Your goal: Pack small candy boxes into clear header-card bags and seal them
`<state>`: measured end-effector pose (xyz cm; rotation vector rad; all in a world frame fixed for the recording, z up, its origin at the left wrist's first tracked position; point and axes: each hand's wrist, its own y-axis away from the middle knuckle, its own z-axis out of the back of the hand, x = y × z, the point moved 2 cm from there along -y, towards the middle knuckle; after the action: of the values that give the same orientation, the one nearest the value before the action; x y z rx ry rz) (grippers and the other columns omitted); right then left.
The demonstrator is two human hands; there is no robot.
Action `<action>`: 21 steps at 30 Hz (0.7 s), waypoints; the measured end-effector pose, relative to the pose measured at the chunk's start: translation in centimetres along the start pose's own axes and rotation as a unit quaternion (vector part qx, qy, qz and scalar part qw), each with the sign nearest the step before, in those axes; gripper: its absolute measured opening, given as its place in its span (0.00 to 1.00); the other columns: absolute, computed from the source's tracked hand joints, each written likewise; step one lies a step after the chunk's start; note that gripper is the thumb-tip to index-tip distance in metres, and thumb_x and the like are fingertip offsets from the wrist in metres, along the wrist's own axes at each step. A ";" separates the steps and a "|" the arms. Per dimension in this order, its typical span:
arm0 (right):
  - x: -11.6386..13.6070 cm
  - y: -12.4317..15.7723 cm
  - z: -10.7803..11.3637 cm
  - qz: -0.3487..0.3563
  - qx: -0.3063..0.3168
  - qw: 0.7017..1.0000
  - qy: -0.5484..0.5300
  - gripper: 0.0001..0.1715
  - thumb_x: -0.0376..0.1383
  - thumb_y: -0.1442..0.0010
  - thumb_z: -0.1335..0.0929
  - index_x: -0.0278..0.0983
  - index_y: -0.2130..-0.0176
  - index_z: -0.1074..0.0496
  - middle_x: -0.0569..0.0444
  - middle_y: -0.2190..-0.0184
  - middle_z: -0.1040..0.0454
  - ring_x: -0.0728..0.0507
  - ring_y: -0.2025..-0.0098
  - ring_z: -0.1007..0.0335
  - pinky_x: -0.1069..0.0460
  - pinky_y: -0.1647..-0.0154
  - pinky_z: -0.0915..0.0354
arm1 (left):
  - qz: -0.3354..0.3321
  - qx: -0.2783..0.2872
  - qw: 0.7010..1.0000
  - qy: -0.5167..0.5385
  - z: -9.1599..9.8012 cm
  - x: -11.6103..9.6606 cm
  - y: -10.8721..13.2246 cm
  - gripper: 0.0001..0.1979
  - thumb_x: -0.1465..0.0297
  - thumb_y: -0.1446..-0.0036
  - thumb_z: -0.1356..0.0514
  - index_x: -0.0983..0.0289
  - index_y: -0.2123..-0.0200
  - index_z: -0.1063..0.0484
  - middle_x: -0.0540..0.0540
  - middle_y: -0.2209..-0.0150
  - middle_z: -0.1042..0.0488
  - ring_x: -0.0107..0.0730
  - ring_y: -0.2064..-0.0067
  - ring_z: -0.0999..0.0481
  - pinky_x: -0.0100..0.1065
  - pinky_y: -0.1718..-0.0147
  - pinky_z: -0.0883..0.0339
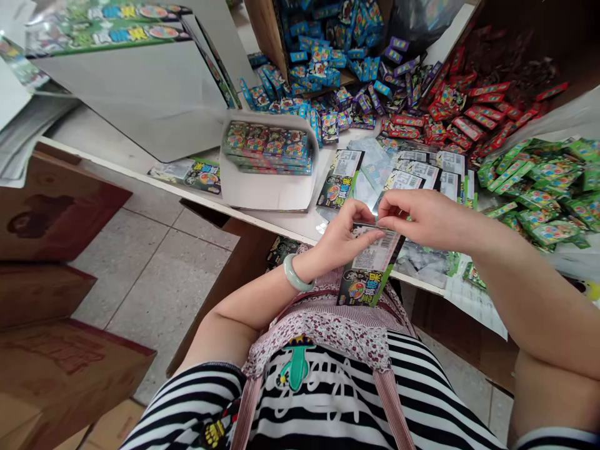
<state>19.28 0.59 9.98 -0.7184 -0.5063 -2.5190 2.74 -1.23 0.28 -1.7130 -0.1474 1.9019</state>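
A black and green printed card packet point(365, 275) hangs in front of my apron at the table's front edge. My left hand point(349, 234) pinches its upper edge from the left, thumb across the white label. At the packet's top right corner is my right hand point(407, 215), thumb and fingertips pressed together near the left fingertips; whether it grips the packet or a thin film there is too small to tell. Behind the hands, more labelled packets point(403, 180) overlap on the white table point(300, 226). Another single packet point(340, 178) lies just left of them.
An open white box point(267, 190) holds stacked small boxes. Piles of blue point(323, 62), purple point(365, 103), red point(478, 119) and green point(548, 181) small boxes cover the back and right. A large white carton point(145, 94) stands left. Brown cartons point(51, 212) sit on the floor.
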 end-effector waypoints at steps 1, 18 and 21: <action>-0.4 -0.2 -0.3 -0.012 -0.007 1.000 -0.022 0.05 0.36 0.38 0.33 0.39 0.68 0.31 0.57 0.72 0.28 0.46 0.70 0.35 0.51 0.68 0.45 | -0.012 -0.003 1.000 -0.005 0.1 0.0 0.0 0.15 0.64 0.39 0.34 0.61 0.58 0.37 0.51 0.62 0.30 0.28 0.60 0.27 0.32 0.58 0.29; -13.6 5.6 0.6 -0.151 -0.251 0.920 -0.260 0.14 0.29 0.41 0.32 0.38 0.54 0.27 0.52 0.56 0.21 0.43 0.53 0.27 0.46 0.48 0.32 | 0.195 -0.166 0.966 -0.034 4.6 1.2 -2.5 0.12 0.68 0.58 0.30 0.63 0.67 0.23 0.48 0.70 0.24 0.25 0.70 0.27 0.25 0.71 0.33; -20.4 10.8 2.5 -0.307 -0.334 0.889 0.059 0.22 0.26 0.40 0.36 0.34 0.48 0.25 0.42 0.50 0.24 0.34 0.47 0.31 0.37 0.42 0.37 | 0.226 -0.290 0.926 0.088 4.9 3.3 -3.1 0.15 0.71 0.63 0.31 0.63 0.67 0.24 0.47 0.70 0.25 0.23 0.69 0.28 0.23 0.70 0.34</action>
<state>41.32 -0.35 2.79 -0.6964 0.2655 -3.3614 -0.85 4.33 -0.40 -2.4841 -0.2882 2.1506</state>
